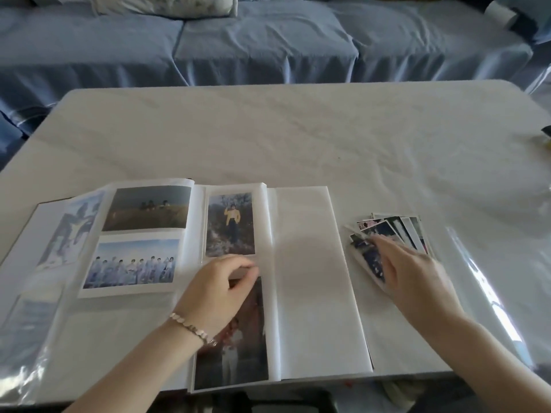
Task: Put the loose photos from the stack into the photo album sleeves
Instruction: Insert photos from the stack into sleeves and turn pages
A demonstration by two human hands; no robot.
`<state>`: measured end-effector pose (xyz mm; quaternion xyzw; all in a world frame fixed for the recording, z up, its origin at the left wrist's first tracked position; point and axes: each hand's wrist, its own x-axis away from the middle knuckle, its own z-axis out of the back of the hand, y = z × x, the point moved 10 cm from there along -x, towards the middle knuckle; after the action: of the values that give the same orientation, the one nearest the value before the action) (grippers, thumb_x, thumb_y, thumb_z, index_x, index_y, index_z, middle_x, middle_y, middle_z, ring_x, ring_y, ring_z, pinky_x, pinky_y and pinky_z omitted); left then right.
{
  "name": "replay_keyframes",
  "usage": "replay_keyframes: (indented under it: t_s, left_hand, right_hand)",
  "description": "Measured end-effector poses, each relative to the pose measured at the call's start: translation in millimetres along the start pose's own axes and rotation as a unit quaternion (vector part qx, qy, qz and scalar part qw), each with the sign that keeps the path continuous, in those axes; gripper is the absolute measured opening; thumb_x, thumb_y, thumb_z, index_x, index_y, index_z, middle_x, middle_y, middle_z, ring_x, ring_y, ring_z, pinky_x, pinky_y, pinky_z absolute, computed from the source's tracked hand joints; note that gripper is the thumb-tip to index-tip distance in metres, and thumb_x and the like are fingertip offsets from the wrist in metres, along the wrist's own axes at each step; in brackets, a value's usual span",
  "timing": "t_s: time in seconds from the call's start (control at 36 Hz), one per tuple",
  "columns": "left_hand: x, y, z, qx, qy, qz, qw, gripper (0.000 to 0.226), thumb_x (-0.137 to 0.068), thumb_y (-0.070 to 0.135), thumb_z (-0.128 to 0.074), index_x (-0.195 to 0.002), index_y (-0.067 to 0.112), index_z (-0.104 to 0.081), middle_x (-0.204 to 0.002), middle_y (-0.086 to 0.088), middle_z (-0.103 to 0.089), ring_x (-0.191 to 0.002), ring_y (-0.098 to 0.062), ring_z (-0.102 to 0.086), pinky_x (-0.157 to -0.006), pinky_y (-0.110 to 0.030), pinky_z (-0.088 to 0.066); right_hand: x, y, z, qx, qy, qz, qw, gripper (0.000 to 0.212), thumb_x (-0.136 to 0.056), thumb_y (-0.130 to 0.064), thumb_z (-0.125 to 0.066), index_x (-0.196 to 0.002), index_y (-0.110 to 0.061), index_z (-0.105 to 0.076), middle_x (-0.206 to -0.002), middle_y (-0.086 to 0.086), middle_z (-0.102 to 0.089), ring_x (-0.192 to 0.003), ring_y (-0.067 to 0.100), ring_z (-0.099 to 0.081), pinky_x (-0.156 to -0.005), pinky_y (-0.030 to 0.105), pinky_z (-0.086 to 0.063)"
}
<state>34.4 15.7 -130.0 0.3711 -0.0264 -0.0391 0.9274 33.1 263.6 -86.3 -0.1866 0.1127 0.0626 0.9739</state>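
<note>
The head view looks down on a pale counter (268, 129), and on it lies the open photo album (313, 278), which spreads under the left hand (220, 281) and reaches to just beside the right hand (414, 272). The left hand rests on the middle page with its fingers curled in, and the thumb and first finger meet on the top edge of a dark photo (238, 353) and pinch it. This photo lies upright on the lower half of the page and runs down beside the left wrist, which wears a bracelet (190, 327). Just beyond the left hand's knuckles, a photo of a person in a yellow jacket (230, 223) sits in the upper sleeve of the same page. To the left of this hand there are a landscape photo (147, 208) and, nearer, a group photo (132, 263), one above the other on the next page. Between the two hands the album shows a blank white page. The stack of loose photos (393, 231) lies on the counter to the right of the album, fanned out, and it is partly under the right hand. The right hand lies on top of the stack with the fingers almost straight and a little spread, and the fingertips touch the top photos. I cannot tell if the thumb is under a photo. Far beyond both hands, past the counter edge, stands a sofa with a blue cover (238, 49).
</note>
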Motion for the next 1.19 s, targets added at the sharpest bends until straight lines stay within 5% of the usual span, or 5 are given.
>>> replay_keyframes:
  t_s: [0.17, 0.33, 0.56, 0.72, 1.19]
  left_hand:
    - [6.2, 12.8, -30.9, 0.354, -0.132, 0.163, 0.911, 0.041, -0.073, 0.051, -0.055, -0.087, 0.015, -0.069, -0.086, -0.001, -0.074, -0.08, -0.014, -0.071, -0.068, -0.025, -0.057]
    - [4.5, -13.3, 12.1, 0.194, 0.008, 0.136, 0.972, 0.021, -0.086, 0.02, -0.064, -0.066, 0.025, -0.069, -0.067, 0.004, -0.071, -0.067, -0.009, -0.065, -0.059, -0.014, -0.049]
    - [3.6, -21.6, 38.9, 0.048, -0.089, 0.057, 0.993, 0.014, -0.078, 0.027, -0.072, -0.068, 0.03, -0.064, -0.069, 0.008, -0.068, -0.066, -0.004, -0.062, -0.067, -0.021, -0.051]
    - [3.5, -30.9, 78.6, 0.079, -0.012, 0.05, 0.996, 0.016, -0.072, 0.031, -0.076, -0.064, 0.033, -0.063, -0.063, 0.008, -0.068, -0.06, -0.007, -0.064, -0.064, -0.024, -0.05]
    - [63.1, -136.0, 96.7, 0.436, 0.167, 0.23, 0.854, 0.048, -0.061, 0.025, -0.073, -0.106, 0.015, -0.058, -0.1, -0.005, -0.071, -0.089, -0.026, -0.069, -0.064, -0.035, -0.058]
  right_hand:
    - [22.9, -94.5, -29.0, -0.042, -0.092, 0.205, 0.974, 0.06, -0.063, 0.015, -0.076, -0.119, -0.001, -0.061, -0.123, 0.013, -0.06, -0.115, 0.023, -0.057, -0.087, 0.042, -0.053]
    - [29.4, -135.7, -52.2, -0.072, -0.19, 0.248, 0.947, 0.047, -0.089, -0.025, -0.061, -0.134, -0.014, -0.05, -0.141, -0.006, -0.043, -0.131, 0.001, -0.036, -0.111, 0.02, -0.023]
    - [-17.8, -129.6, -54.8, -0.173, -0.225, 0.096, 0.954, 0.047, -0.089, -0.04, -0.054, -0.133, -0.039, -0.039, -0.113, -0.035, -0.039, -0.093, -0.025, -0.038, -0.078, -0.006, -0.032]
    - [-28.7, -152.2, -86.0, -0.235, -0.311, 0.08, 0.917, 0.025, -0.089, -0.023, -0.061, -0.066, -0.031, -0.062, -0.048, -0.019, -0.056, -0.045, -0.002, -0.05, -0.05, 0.01, -0.038]
    - [-10.4, -206.2, -138.8, -0.562, -0.317, -0.138, 0.751, 0.013, -0.094, -0.007, -0.05, -0.093, -0.011, -0.062, -0.074, -0.001, -0.073, -0.07, 0.016, -0.071, -0.055, 0.018, -0.054]
